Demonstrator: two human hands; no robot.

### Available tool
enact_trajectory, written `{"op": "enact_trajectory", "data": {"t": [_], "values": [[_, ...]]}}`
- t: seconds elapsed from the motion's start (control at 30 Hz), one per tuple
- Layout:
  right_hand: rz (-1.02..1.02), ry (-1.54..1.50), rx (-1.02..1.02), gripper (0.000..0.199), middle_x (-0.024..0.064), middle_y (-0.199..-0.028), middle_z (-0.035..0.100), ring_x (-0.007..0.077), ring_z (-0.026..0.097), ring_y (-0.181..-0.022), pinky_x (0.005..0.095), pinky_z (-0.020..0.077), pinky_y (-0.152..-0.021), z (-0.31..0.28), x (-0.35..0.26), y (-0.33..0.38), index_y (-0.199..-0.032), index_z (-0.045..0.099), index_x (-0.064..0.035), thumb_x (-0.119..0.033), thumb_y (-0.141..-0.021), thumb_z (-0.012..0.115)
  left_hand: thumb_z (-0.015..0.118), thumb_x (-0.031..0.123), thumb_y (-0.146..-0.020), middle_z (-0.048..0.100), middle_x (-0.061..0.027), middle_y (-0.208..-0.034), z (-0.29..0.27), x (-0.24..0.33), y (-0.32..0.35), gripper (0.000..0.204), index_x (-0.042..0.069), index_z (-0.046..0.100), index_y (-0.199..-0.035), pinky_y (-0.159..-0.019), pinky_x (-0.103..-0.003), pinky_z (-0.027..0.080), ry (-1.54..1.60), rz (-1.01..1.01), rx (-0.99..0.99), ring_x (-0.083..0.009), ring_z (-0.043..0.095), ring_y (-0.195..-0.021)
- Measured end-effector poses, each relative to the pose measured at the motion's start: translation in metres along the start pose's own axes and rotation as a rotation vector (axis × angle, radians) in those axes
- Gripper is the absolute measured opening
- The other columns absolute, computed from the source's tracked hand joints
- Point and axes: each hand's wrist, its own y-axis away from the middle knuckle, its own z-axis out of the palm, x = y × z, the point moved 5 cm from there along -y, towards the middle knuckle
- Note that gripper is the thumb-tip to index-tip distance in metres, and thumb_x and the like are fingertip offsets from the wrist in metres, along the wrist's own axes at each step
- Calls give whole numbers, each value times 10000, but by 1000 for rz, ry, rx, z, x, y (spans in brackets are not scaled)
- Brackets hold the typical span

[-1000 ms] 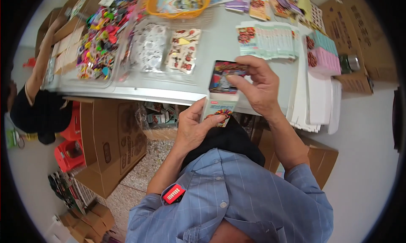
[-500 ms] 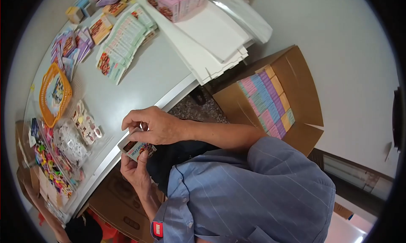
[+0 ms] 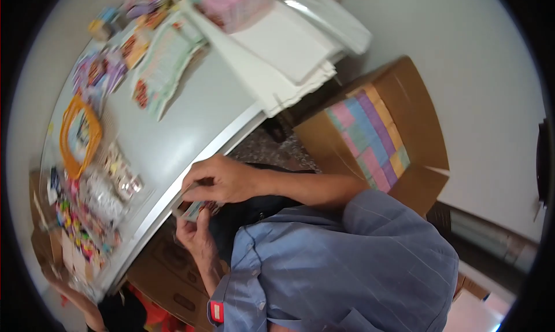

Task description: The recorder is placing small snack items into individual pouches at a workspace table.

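Observation:
My left hand grips a small printed box from below, its thumb pressed along the near side. Over the box's upper end, my right hand has its fingers bent and closed together on the edge; the fingertips are partly hidden. The box has a white and dark printed face, and a dark gap shows at its left end. Both hands are just off the front edge of the white table, above dark cloth.
Flat green cartons, purple packs and an orange basket lie on the table. Nearer are bags of white pieces and colourful small items. An open cardboard box holds pastel boxes. Another person's arm shows lower left.
Both hands and the small box have shifted slightly right and down in the picture. My right hand now covers more of the box. The whole view has moved a little and is blurred.

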Motion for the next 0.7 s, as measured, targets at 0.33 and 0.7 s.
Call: {"op": "enact_trajectory", "data": {"t": [0.33,0.7], "values": [[132,-19,-74,261,49,-1035,693,91,621,-917,248,501,-802,-6,5,-16,-1228,648,18,-91,-996,600,667,-22,-946,684,-110,-1200,8,5,-24,386,-39,570,-1319,-966,-307,528,180,25,-52,-172,658,-1082],[160,38,-27,280,41,-969,675,79,575,-823,230,466,-736,7,20,-52,-1207,660,23,-155,-1031,534,672,-45,-931,670,-86,-1211,-21,2,-44,395,-34,595,-1318,-986,-280,488,160,104,24,-150,631,-1097]]}}
